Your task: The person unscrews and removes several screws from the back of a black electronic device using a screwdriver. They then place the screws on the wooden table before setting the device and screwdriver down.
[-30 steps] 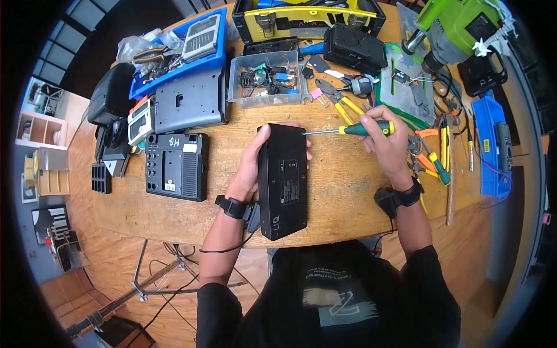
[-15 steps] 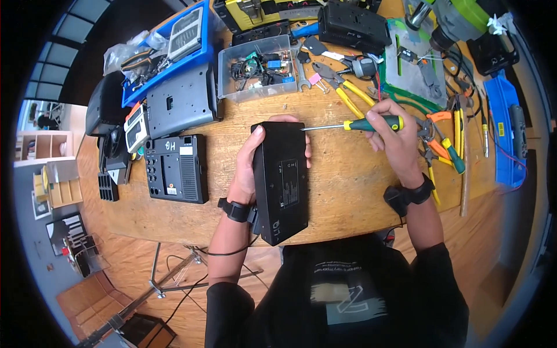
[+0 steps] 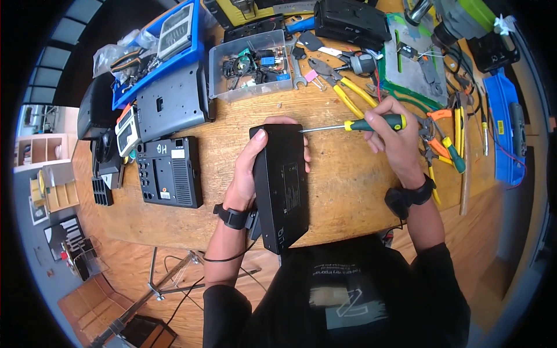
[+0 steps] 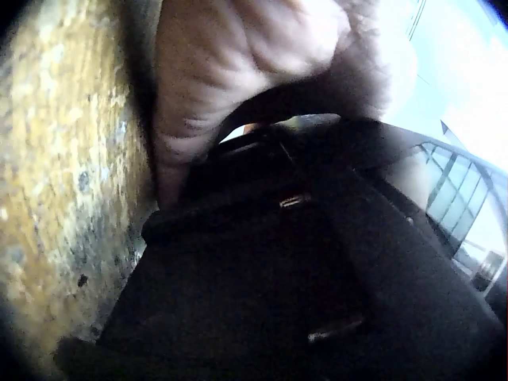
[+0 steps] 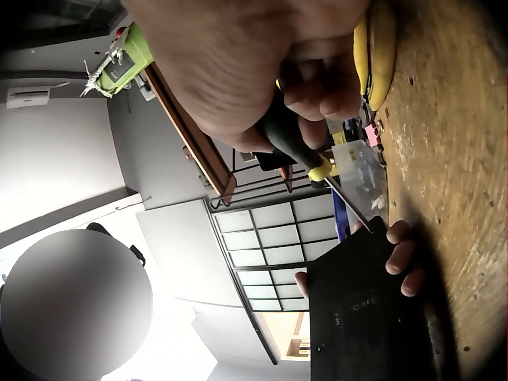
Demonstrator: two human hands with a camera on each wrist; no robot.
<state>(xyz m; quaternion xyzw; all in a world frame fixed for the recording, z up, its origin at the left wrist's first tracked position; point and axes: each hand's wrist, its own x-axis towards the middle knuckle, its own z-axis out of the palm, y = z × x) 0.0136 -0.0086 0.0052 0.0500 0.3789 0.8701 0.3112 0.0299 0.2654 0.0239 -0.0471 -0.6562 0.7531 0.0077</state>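
A black box-shaped device (image 3: pixel 284 185) with a printed label is held tilted above the wooden table by the left hand (image 3: pixel 246 159), its thumb on the near side edge and fingertips showing past the far edge. The right hand (image 3: pixel 395 136) grips a green and yellow screwdriver (image 3: pixel 376 123), whose tip meets the device's upper right corner. In the right wrist view the screwdriver shaft (image 5: pixel 348 203) reaches the corner of the device (image 5: pixel 361 309). The left wrist view shows the left hand (image 4: pixel 246 71) against the dark device (image 4: pixel 238 294).
On the wooden table (image 3: pixel 342 197) lie another black device (image 3: pixel 169 172) at left, a clear parts box (image 3: pixel 252 66), a blue tray (image 3: pixel 156 69), pliers (image 3: pixel 342 84) and a green drill (image 3: pixel 464 20). More tools and a blue bin (image 3: pixel 503 127) are at right.
The device's lower end has tipped slightly downward in the head view. The screwdriver tip stays at its corner. The head view has shifted, moving the table's contents within the picture.
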